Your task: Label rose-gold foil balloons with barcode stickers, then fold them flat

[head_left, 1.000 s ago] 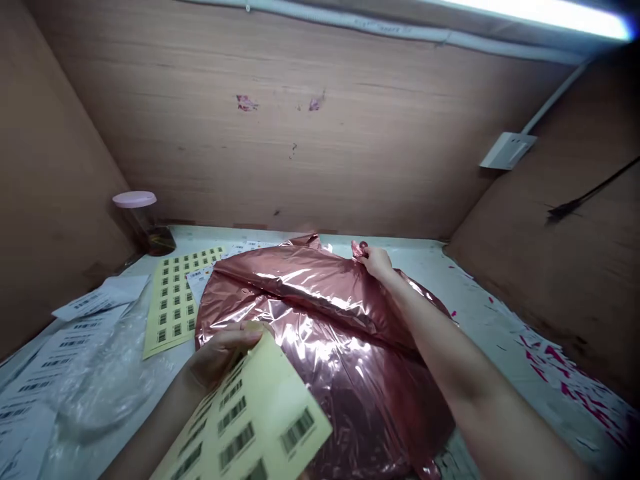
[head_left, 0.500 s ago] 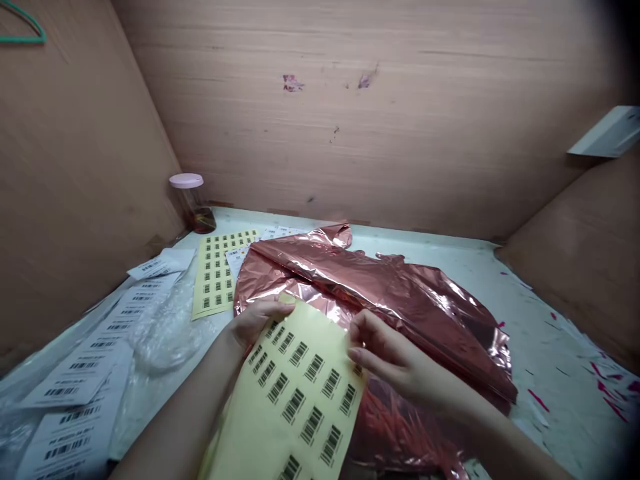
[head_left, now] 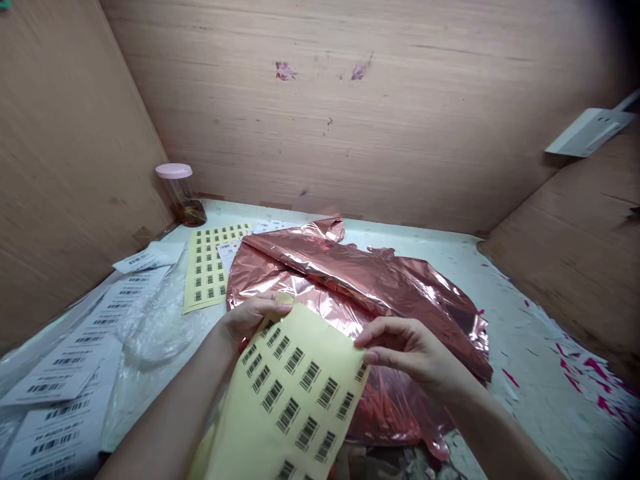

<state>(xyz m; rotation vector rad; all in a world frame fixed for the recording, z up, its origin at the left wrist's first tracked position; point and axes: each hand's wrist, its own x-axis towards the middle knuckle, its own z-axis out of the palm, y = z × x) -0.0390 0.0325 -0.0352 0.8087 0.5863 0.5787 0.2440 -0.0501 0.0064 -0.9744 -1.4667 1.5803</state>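
A pale yellow sheet of barcode labels (head_left: 285, 400) is tilted up towards me at the front. My left hand (head_left: 255, 317) grips its upper left edge, thumb on top, the other fingers hidden behind. At the right corner, my right hand (head_left: 400, 347) pinches the sheet's edge between thumb and index finger, beside a barcode label (head_left: 361, 371) that the thumb partly borders. I cannot tell whether that label is lifting. Behind and under both hands lies crumpled shiny rose-coloured foil (head_left: 400, 287).
On the left are another yellow label sheet (head_left: 203, 267), white barcode strips (head_left: 95, 333) and clear plastic wrap (head_left: 160, 327). A lidded cup (head_left: 180, 197) with dark liquid stands in the back left corner. Pink scraps (head_left: 595, 367) litter the right side. Cardboard walls (head_left: 350, 133) enclose the table.
My right hand has shifted slightly right and down along the sheet's corner, its fingers now drawn into a clearer pinch. The left hand keeps its hold. The view has turned slightly right.
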